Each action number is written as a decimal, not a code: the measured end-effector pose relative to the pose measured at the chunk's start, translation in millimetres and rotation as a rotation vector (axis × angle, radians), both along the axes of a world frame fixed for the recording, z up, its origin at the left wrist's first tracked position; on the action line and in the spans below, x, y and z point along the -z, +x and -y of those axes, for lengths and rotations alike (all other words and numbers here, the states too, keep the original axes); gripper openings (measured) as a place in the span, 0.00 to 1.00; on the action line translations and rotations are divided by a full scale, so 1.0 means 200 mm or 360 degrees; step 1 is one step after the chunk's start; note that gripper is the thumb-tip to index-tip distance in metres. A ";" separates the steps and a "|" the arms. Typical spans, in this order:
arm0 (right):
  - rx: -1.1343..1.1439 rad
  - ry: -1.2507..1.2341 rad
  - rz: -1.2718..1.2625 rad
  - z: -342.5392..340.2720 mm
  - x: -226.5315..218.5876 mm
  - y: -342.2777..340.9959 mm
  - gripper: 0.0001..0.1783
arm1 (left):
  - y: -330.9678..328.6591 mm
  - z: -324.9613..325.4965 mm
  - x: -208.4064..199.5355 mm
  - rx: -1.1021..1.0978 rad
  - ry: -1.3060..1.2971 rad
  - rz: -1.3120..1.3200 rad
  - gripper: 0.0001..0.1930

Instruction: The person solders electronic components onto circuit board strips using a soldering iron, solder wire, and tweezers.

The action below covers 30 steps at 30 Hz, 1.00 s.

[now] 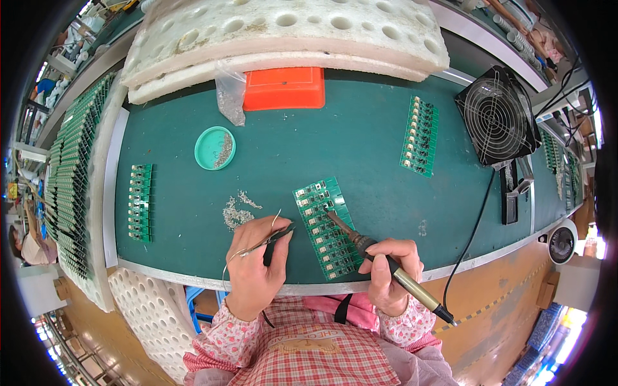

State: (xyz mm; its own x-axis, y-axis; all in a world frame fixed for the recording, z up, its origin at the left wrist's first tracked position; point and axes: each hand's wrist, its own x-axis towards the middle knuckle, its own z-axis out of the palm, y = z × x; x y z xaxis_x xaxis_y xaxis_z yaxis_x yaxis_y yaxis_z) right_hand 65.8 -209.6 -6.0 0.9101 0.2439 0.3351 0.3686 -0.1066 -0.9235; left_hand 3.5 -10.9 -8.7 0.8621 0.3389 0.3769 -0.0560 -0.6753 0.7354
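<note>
On the green worktop's (367, 141) near side lies a circuit board (328, 231). At its right the right hand (394, 270) curls around a soldering iron (362, 242) slanting far-left; opposite, the left hand's (254, 270) inward-bent grip pinches a dark tool (280, 233) and wire (243, 252).

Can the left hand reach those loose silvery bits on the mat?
Likely yes: the loose silvery bits lie just beyond the left hand with nothing visible between, though its grip is occupied by a dark tool.

Left head-worn fisheye — close above workbench (174, 199), facing down — wide.
</note>
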 end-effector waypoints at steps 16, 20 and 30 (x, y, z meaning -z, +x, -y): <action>0.0019 -0.0164 0.0223 0.07 -0.06 0.04 0.06 | -0.13 -0.03 -0.22 0.0423 0.1176 -0.0481 0.20; -0.0174 -0.0375 0.0451 0.06 -0.10 0.12 0.05 | -0.14 -0.06 -0.24 0.0489 0.1192 -0.0621 0.18; -0.0419 -0.0404 0.0707 0.00 -0.14 0.20 0.05 | 0.03 -0.01 -0.03 0.0235 0.0574 -0.0274 0.08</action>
